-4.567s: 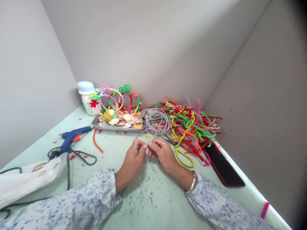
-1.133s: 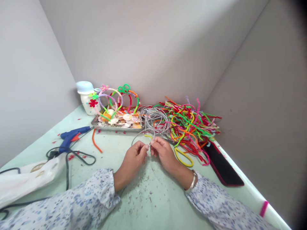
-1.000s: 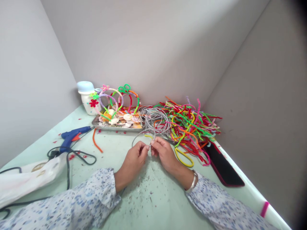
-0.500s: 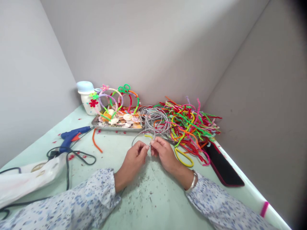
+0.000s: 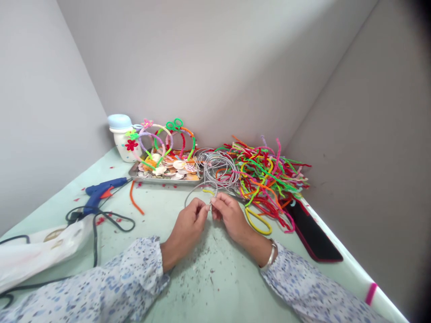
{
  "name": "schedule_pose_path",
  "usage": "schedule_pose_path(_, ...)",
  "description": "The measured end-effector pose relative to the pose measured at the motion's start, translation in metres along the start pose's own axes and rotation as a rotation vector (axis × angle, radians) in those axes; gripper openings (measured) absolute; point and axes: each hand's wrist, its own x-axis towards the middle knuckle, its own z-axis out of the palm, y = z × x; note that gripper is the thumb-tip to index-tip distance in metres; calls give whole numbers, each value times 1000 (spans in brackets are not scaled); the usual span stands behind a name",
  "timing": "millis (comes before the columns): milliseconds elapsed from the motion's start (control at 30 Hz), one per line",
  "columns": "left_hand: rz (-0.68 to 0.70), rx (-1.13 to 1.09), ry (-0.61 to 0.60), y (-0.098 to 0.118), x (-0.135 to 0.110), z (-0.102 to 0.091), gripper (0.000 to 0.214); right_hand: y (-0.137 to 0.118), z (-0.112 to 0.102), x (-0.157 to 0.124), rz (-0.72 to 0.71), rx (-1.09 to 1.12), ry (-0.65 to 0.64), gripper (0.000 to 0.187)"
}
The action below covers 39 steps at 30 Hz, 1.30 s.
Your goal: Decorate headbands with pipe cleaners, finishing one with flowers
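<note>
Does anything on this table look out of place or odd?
One orange pipe cleaner lies alone on the table, away from the heap of pipe cleaners and in front of the metal tray. Red scraps are also scattered near the blue hot glue gun.

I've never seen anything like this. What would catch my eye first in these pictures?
The bright heap of pipe cleaners at the back right stands out most, with pipe-cleaner headbands arching over a steel tray of seashells to its left. In front, the left hand and right hand meet mid-table, pinching a thin grey wire near a grey coil.
</note>
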Motion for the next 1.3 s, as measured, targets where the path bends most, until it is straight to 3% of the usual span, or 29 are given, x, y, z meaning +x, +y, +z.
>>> schedule_pose_path(167,3,-35,-14,2,-2,-1,20,-2,1,0,7,15,7,26)
schedule_pose_path(533,-14,113,24,6,-1,-1,16,-1,0,1,13,17,6,26)
schedule_pose_path(833,23,48,11,7,-3,-3,11,-2,0,0,13,11,10,25)
schedule_pose_path(1100,8,138,78,11,-1,-2,14,-3,3,-1,30,11,-1,26)
schedule_pose_path(1300,20,78,-4,12,-2,-4,9,-3,1,-1,28,26,19,26)
